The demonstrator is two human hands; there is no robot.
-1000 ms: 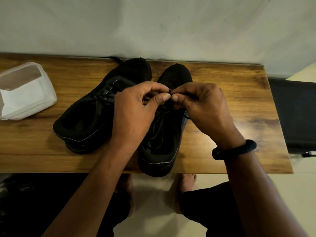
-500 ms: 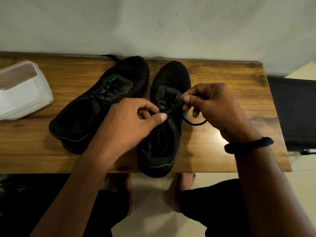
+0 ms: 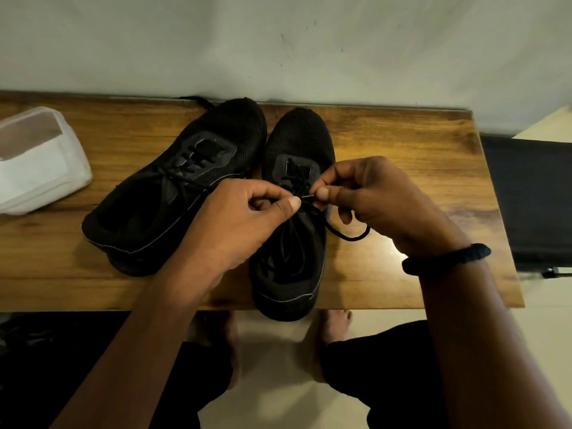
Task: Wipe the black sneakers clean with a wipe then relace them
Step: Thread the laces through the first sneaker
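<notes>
Two black sneakers stand side by side on the wooden table point(image 3: 402, 144), toes toward the wall. The left sneaker point(image 3: 173, 193) is laced and lies angled. Both my hands work over the eyelets of the right sneaker point(image 3: 294, 243). My left hand point(image 3: 244, 224) pinches the shoe's edge or lace by the eyelets between thumb and forefinger. My right hand point(image 3: 377, 199) pinches the tip of the black lace point(image 3: 349, 235), whose loose part loops onto the table to the shoe's right. The two thumbs almost meet.
A translucent plastic tub of white wipes point(image 3: 37, 162) sits at the table's left end. A pale wall runs right behind the table. A dark chair or case point(image 3: 532, 199) stands to the right. My knees and bare feet show below the front edge.
My left hand has moved up and right toward my right hand, so the thumbs nearly touch. My right hand has dropped slightly, bringing the lace tip to the eyelet.
</notes>
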